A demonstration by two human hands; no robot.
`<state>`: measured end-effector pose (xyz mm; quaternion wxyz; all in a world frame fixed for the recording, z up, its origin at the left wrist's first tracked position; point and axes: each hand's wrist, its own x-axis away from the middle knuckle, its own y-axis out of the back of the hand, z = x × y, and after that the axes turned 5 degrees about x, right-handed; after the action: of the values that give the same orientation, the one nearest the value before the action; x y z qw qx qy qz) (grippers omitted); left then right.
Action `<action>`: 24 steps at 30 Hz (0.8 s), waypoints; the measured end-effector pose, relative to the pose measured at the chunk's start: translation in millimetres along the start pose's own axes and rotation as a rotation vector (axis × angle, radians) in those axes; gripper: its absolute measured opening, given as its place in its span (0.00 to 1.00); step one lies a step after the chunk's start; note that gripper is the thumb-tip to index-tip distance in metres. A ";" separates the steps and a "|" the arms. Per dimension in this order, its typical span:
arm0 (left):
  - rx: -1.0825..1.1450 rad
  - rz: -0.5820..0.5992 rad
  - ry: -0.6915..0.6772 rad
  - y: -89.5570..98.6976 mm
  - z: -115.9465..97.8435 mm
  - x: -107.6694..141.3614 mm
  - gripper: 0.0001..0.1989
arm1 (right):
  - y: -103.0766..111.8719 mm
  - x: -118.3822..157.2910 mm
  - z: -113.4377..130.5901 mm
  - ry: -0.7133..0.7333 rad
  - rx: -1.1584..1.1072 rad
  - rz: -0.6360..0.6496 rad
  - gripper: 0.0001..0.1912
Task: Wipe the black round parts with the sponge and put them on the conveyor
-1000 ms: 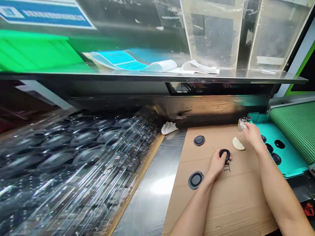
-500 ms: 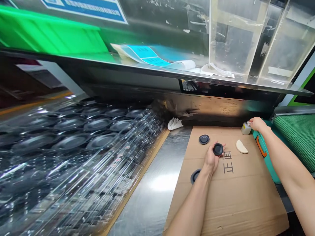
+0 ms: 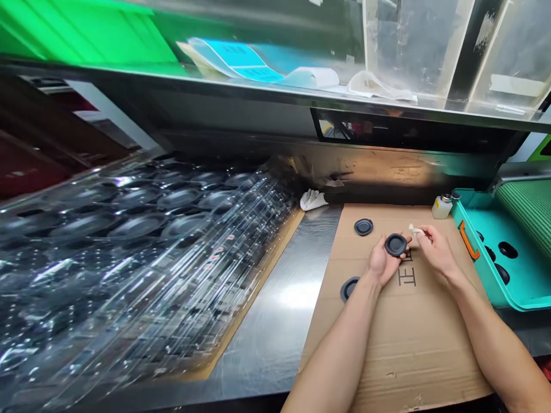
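Cradling a black rubber disc point(image 3: 396, 245) face-up, the cupped left hand point(image 3: 381, 264) exposes its top; the right hand point(image 3: 435, 249) pinches a white pad point(image 3: 415, 230).

Rubber disc point(image 3: 396, 245), matt black (smooth rim); corrugated cardboard sheet point(image 3: 413, 355), matt brown; steel tabletop point(image 3: 275, 321), glossy and polished.

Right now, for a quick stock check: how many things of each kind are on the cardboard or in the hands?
Black discs: 3 (one in the left hand, one lying on the cardboard, one partly hidden by the left hand)
White pieces: 1 (pinched in the right hand)
Bottles: 1 (at the cardboard's far corner)
Total: 5
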<state>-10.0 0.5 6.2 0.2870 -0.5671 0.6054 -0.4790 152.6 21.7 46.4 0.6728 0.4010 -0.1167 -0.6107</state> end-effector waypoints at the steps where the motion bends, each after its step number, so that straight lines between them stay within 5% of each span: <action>1: 0.004 0.001 -0.001 0.0 1.6 -0.5 0.22 | -7.5 8.1 2.9 0.039 0.002 0.004 0.17; 7: -0.030 0.006 0.032 -2.6 12.4 0.5 0.22 | -35.0 26.0 12.6 0.118 0.178 -0.023 0.13; 11: -0.023 -0.018 0.044 -0.5 12.6 2.2 0.21 | -42.6 28.8 11.0 0.237 0.252 0.082 0.10; 16: 0.005 0.007 0.042 1.5 14.9 1.3 0.20 | -40.1 24.5 7.7 0.130 0.420 -0.014 0.09; 21: 0.006 -0.025 0.086 1.6 19.9 1.7 0.20 | -37.0 25.2 10.8 0.198 0.442 0.113 0.06; 24: 0.022 -0.051 0.044 1.3 22.9 0.9 0.19 | -38.8 24.5 11.9 0.100 0.530 0.018 0.08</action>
<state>9.7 -6.3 -3.4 0.2674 -0.5685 0.5916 -0.5052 122.3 -2.9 19.5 0.5546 0.5918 -0.2429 -0.5321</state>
